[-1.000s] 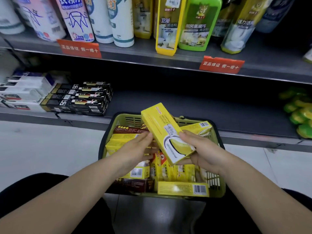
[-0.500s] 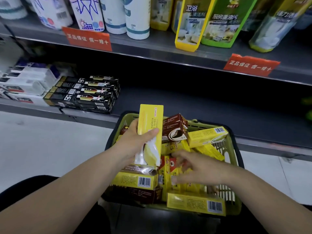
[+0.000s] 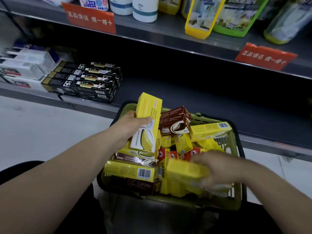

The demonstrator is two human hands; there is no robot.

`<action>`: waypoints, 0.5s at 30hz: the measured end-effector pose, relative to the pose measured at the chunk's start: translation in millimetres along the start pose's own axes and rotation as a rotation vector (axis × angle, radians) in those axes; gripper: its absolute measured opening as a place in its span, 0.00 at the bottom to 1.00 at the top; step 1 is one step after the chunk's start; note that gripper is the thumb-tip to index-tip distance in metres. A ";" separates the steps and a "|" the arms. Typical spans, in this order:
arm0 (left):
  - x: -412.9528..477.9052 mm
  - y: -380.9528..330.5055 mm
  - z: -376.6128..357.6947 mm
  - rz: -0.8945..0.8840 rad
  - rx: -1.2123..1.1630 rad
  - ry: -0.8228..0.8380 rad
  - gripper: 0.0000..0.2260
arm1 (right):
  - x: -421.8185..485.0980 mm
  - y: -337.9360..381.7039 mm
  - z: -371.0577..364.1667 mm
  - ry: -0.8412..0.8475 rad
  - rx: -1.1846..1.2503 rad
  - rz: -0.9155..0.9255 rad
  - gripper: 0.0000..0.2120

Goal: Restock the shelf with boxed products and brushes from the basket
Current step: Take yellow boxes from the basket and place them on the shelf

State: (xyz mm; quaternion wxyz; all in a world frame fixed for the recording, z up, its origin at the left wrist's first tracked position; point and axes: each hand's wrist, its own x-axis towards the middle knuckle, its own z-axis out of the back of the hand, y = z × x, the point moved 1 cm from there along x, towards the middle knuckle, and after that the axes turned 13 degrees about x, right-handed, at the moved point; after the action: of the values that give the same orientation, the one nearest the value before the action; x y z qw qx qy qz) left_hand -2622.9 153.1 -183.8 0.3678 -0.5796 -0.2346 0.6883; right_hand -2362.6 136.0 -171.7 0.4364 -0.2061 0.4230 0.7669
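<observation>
A green basket [image 3: 235, 186] full of yellow and brown boxes stands on the floor against the bottom shelf [image 3: 194, 93]. My left hand [image 3: 130, 126] grips a long yellow box [image 3: 149, 115] upright over the basket's left side. Lower right, my right hand [image 3: 217, 168] is motion-blurred and closes over a second yellow box [image 3: 184, 176] near the basket's front, which is blurred too. A brown box [image 3: 175, 123] leans beside the upright one. No brush can be made out.
Stacked black boxes [image 3: 84, 80] and white boxes [image 3: 25, 70] fill the bottom shelf's left end; dark bare shelf runs to their right. Bottles and red tags [image 3: 90, 19] line the upper shelf. White floor tiles lie to the left.
The yellow box went from both hands into my left hand alone and now stands upright. My right hand dropped into the basket and took hold of another yellow box. The view shifted closer.
</observation>
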 end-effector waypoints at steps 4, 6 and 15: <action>-5.3 -3.6 -9.8 0.022 0.057 0.047 0.15 | -29.2 17.3 37.9 -0.514 0.192 0.250 0.28; -7.9 -8.2 -18.5 0.047 -0.005 0.138 0.17 | -29.8 25.8 42.5 -0.730 0.006 0.422 0.29; -18.2 -29.4 -43.1 0.005 -0.180 0.437 0.28 | -16.5 39.2 32.6 -0.903 0.265 0.624 0.27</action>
State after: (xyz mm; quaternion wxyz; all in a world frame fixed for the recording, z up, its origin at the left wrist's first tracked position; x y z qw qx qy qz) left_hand -2573.1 152.7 -159.8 0.3551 -0.7457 -0.2085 0.5238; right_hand -2385.1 144.6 -123.8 0.3490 0.3341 0.3279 0.8118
